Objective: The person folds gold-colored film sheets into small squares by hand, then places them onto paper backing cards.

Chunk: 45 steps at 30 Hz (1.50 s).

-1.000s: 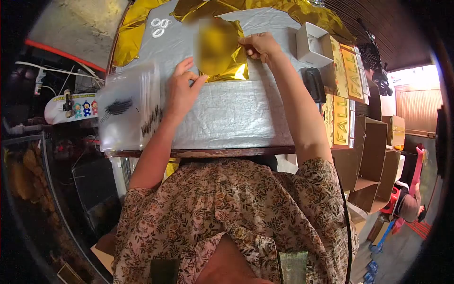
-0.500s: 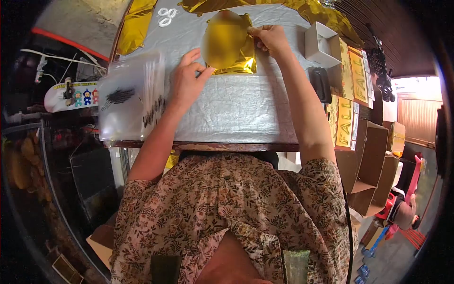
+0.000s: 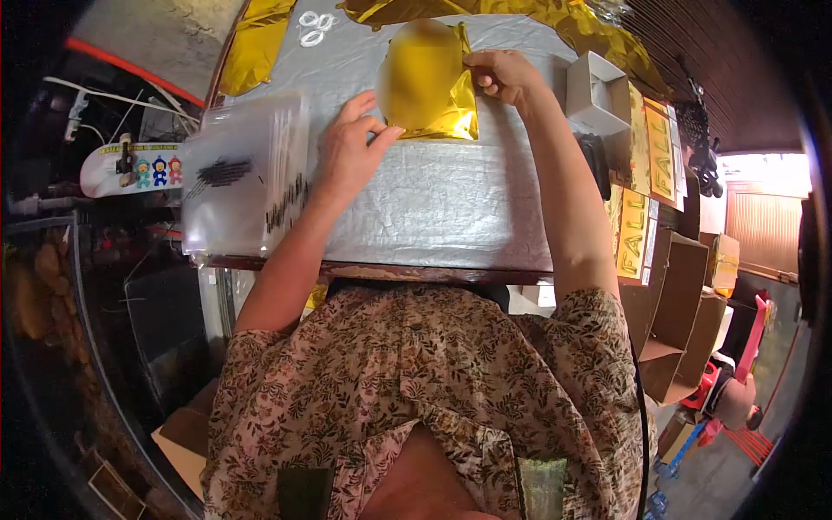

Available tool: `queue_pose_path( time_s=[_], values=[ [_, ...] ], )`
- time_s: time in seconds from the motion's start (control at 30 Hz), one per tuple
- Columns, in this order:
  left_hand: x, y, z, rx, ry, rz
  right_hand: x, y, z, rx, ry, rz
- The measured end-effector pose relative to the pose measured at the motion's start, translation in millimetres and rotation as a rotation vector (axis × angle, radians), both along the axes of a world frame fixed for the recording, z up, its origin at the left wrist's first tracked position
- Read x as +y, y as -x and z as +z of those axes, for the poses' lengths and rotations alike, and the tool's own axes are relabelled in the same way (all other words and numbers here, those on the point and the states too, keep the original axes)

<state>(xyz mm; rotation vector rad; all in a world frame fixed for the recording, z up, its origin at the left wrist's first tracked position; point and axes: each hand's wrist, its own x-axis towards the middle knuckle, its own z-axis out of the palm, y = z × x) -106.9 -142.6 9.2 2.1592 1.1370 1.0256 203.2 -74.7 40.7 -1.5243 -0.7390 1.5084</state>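
A flat, folded gold foil piece [image 3: 442,117] lies on the silver-covered table, its upper middle smeared by a blurred patch. My left hand [image 3: 354,139] is at its lower left corner, thumb and a finger closed on the foil while the other fingers extend beside the left edge. At the upper right edge, my right hand [image 3: 511,74] pinches the foil between thumb and forefinger, the remaining fingers curled. The blurred patch hides part of the foil near the left fingertips.
Clear plastic bags [image 3: 243,191] with black markings lie left. White string loops [image 3: 315,29] sit upper left. More gold foil [image 3: 256,52] lies along the far edges. Right are a white open box [image 3: 598,91], a black object [image 3: 594,160] and packs printed FALL [image 3: 633,234].
Both hands still hold the foil at nearly the same places. The whole view has shifted slightly, so the table and objects appear a little lower and further right.
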Motion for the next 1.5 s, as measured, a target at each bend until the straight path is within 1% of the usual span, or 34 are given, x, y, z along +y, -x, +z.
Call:
queue_pose_path(
  time_s=[0.07, 0.13, 0.17, 0.23, 0.37, 0.47, 0.53, 0.57, 0.63, 0.67, 0.73, 0.77, 0.83, 0.87, 0.93, 1.07, 1.13, 1.27, 1.37, 1.43, 1.5],
  values=[
    [0, 0, 1, 0.012, -0.005, 0.005, -2, 0, -2, 0.029, 0.000, 0.035],
    [-1, -1, 2, -0.004, -0.003, 0.000, -10, 3, -3, -0.118, -0.112, -0.005],
    [-2, -1, 2, -0.003, 0.004, 0.003, -12, 5, -2, -0.117, -0.106, -0.002],
    [-2, -1, 4, 0.003, -0.008, 0.007, -14, 4, -4, -0.303, -0.188, -0.026],
    [-1, -2, 1, -0.025, 0.004, 0.014, -17, 0, -7, -0.320, -0.210, 0.014],
    [0, -1, 0, 0.011, -0.032, 0.006, -15, 0, -10, -0.382, -0.182, 0.008],
    [0, -2, -1, -0.013, -0.014, 0.010, -15, 0, -12, -0.485, -0.261, 0.013],
    [-1, -2, -1, -0.012, -0.008, 0.011, -17, 2, -15, -0.484, -0.254, 0.016],
    [-1, -2, -1, -0.007, 0.002, 0.020, -19, 9, -18, -0.869, -0.470, 0.010],
    [-2, -2, -1, -0.008, 0.006, 0.025, -21, 12, -19, -0.869, -0.468, 0.017],
    [-1, -2, -2, -0.007, -0.012, 0.020, -35, 30, -5, -1.476, -0.423, 0.010],
    [0, -2, -2, -0.009, -0.011, 0.025, -41, 38, -6, -1.477, -0.426, 0.016],
    [0, -2, -2, 0.007, -0.029, 0.024, -54, 53, -13, -1.548, -0.772, 0.037],
    [0, -1, -3, 0.006, -0.027, 0.028, -60, 64, -19, -1.547, -0.773, 0.042],
    [1, 0, -2, 0.020, 0.023, -0.001, -67, 83, -31, -1.632, -0.871, 0.137],
    [0, 0, 0, 0.023, 0.024, 0.009, -72, 90, -55, -1.539, -0.825, 0.086],
    [-1, 0, 1, 0.017, 0.034, 0.012, -76, 91, -60, -1.571, -0.755, 0.092],
    [-2, 0, 3, 0.031, 0.023, 0.020, -78, 94, -61, -1.607, -0.765, 0.057],
    [0, 1, -2, 0.009, 0.010, 0.000, -78, 97, -60, -1.647, -0.726, 0.036],
    [2, 2, -1, 0.041, -0.070, -0.014, -79, 99, -60, -1.650, -0.697, 0.031],
    [2, 2, 2, 0.067, -0.057, 0.004, -78, 99, -61, -1.638, -0.687, 0.033]
  ],
)
